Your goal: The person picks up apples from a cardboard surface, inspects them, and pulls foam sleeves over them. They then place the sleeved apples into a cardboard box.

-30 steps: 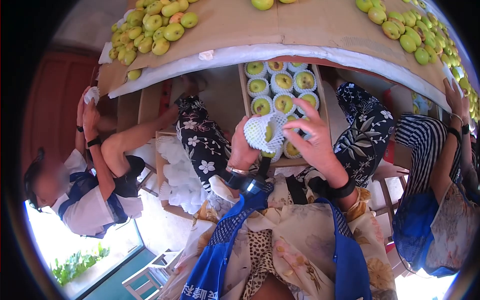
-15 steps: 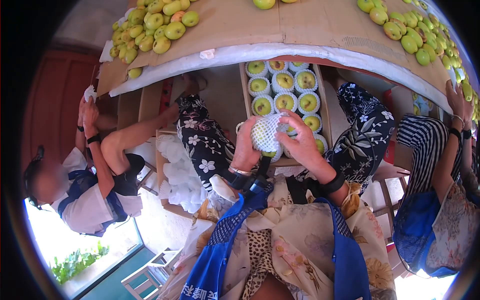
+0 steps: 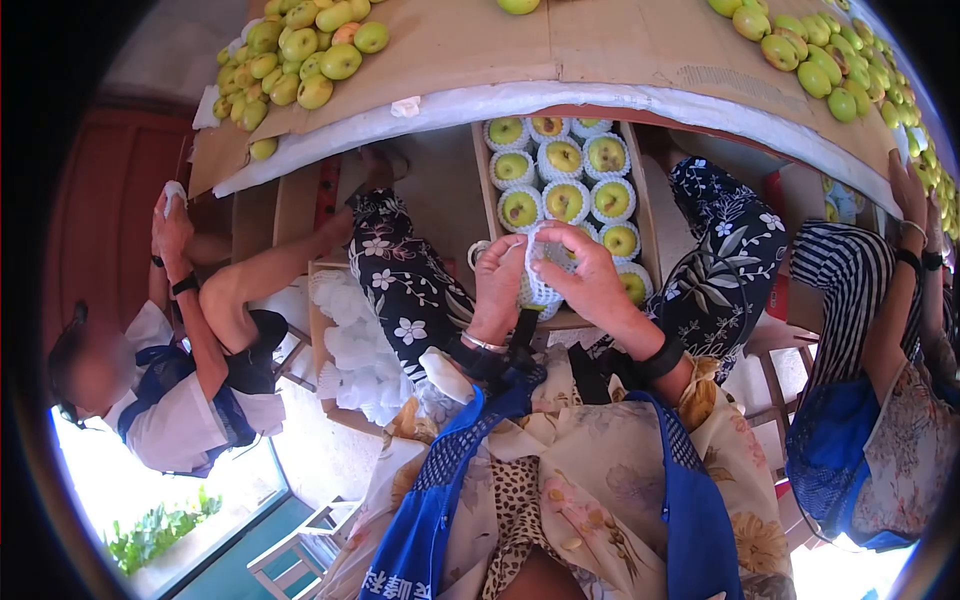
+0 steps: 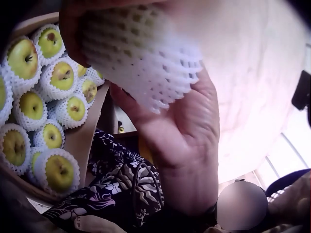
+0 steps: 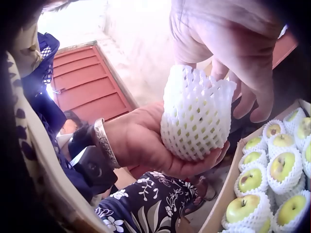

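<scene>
My left hand (image 3: 498, 285) cups an apple in a white foam net (image 5: 197, 116), its palm and fingers wrapped under and beside it. Green skin shows through the mesh in the right wrist view. From the other side, my right hand (image 3: 592, 280) pinches the net's raised rim between thumb and fingers. The net's loose upper edge stands up past the apple in that view. In the left wrist view the same foam net (image 4: 146, 63) hides part of the left fingers. Both hands are above the near end of a carton (image 3: 487, 190) holding netted apples.
A cardboard-covered table (image 3: 450, 55) with piles of bare apples (image 3: 300, 55) stands ahead. A box of white foam nets (image 3: 355, 345) is beside my left leg. People sit on either side; the one at left (image 3: 175, 235) has a foam net in hand.
My right hand, first held apart from the net with spread fingers, came in over the apple and now grips the net's rim. The left hand turned the netted apple.
</scene>
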### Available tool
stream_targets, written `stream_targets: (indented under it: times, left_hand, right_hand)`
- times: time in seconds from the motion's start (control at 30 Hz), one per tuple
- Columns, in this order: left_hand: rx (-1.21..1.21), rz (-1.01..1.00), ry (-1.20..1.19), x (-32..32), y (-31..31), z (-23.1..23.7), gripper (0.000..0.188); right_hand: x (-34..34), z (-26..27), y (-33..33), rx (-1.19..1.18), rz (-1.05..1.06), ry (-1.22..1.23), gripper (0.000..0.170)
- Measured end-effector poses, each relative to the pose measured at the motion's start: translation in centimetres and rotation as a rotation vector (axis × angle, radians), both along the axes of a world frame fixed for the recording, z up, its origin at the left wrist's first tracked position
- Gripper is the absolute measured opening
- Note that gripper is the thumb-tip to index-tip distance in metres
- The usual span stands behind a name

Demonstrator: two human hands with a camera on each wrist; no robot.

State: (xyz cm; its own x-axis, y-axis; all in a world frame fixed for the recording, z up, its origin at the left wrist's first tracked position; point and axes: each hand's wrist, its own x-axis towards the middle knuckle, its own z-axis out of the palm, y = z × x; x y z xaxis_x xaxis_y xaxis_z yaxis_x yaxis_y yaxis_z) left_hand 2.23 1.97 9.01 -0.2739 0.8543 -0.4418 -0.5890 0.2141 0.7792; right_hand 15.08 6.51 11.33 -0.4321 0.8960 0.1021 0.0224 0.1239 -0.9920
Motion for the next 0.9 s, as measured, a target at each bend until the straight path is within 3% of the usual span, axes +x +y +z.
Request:
stream_targets:
  times: [0.27, 0.33, 0.47, 0.53, 0.57, 0.63, 0.77, 0.83, 0.9]
  left_hand:
    - [0.027, -0.086, -0.044, 0.2, -0.2, -0.3, 0.021]
    - [-0.037, -0.091, -0.189, 0.1, 0.0, -0.2, 0.028]
    - [-0.058, -0.052, -0.253, 0.6, 0.0, 1.4, 0.027]
    - [-0.012, -0.157, 0.01, 0.5, 0.0, 1.4, 0.028]
    - [-0.013, -0.157, 0.009, 0.3, -0.1, 1.1, 0.028]
    - [-0.003, -0.161, -0.159, -0.3, 0.0, 0.1, 0.039]
    - [-0.011, -0.216, -0.111, -0.8, -0.2, -0.3, 0.041]
    - [-0.021, -0.196, -0.21, -0.6, 0.1, 0.3, 0.047]
    - [-0.056, -0.177, -0.248, 0.0, 0.2, 0.9, 0.044]
  right_hand:
    - [-0.3, 1.0, 0.5, 0.134, -0.019, -0.069, 0.03]
    - [0.0, 1.5, 0.8, 0.254, 0.048, -0.239, 0.029]
    - [0.2, 2.3, 0.9, 0.306, 0.098, -0.467, 0.028]
    - [0.3, 2.1, 0.7, 0.233, 0.092, -0.398, 0.029]
    - [0.6, 2.0, 0.8, 0.233, 0.092, -0.398, 0.029]
    - [1.4, 1.7, 1.3, -0.162, 0.127, -0.211, 0.03]
    - [2.1, 0.1, 1.3, -0.157, 0.127, -0.179, 0.027]
    - [1.9, -0.7, 1.2, -0.202, 0.075, 0.15, 0.023]
    - [1.7, -0.4, 1.0, -0.282, 0.055, 0.181, 0.023]
